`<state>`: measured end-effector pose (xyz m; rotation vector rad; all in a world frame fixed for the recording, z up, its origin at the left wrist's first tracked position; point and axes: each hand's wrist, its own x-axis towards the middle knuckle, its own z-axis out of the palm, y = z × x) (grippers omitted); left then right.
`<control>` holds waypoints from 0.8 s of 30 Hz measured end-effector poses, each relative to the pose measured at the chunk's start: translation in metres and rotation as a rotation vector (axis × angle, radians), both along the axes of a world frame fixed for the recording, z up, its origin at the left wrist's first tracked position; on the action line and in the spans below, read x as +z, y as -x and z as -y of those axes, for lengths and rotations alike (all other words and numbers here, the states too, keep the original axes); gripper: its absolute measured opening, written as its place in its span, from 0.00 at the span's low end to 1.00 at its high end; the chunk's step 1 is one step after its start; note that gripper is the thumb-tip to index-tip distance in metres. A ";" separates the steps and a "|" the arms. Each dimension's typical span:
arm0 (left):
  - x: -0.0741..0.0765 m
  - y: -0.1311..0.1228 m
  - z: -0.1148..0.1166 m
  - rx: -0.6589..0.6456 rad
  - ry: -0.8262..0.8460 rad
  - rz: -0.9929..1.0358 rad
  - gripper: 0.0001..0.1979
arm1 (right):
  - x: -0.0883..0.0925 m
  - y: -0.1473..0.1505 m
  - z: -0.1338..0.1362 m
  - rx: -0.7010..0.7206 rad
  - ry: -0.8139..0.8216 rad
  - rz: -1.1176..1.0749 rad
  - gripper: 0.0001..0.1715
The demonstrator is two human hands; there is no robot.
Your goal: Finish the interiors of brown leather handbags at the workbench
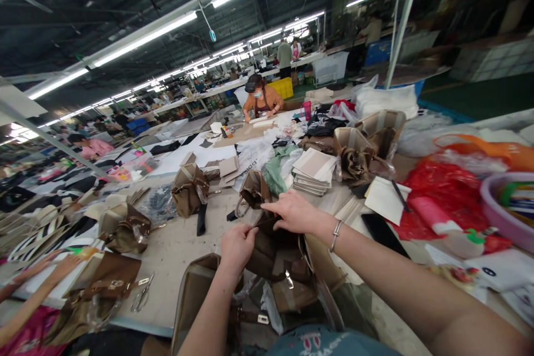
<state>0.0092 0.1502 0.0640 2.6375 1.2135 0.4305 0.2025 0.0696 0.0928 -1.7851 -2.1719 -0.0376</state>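
A brown leather handbag (275, 258) lies on the worktable right in front of me. My left hand (236, 246) is closed in a pinch on the bag's upper edge. My right hand (295, 211), with a bracelet on the wrist, lies over the bag's top with the fingers together, pressing on it. Another tan bag (196, 295) stands under my left forearm at the table's near edge.
Several more brown bags (189, 189) sit across the table, with scissors (142, 296) at the near left, a stack of cards (314, 169) ahead, a dark phone (381, 231) and red plastic (442, 192) to the right. Another person's hand (62, 267) reaches in at the left. A worker sits at the far end.
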 end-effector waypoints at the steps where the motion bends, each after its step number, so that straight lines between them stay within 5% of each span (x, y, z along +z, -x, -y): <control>1: -0.001 0.001 -0.001 -0.003 0.005 0.010 0.11 | 0.000 0.000 0.000 -0.029 -0.008 0.006 0.29; 6: 0.000 0.001 0.000 -0.012 0.017 0.034 0.11 | -0.003 0.004 -0.007 -0.134 -0.019 0.032 0.13; 19: 0.004 -0.005 0.006 -0.056 0.013 -0.022 0.12 | -0.006 0.011 -0.016 -0.217 -0.025 0.050 0.11; 24: 0.018 -0.007 -0.002 -0.082 0.163 -0.100 0.11 | -0.008 0.011 -0.017 -0.220 -0.032 0.035 0.11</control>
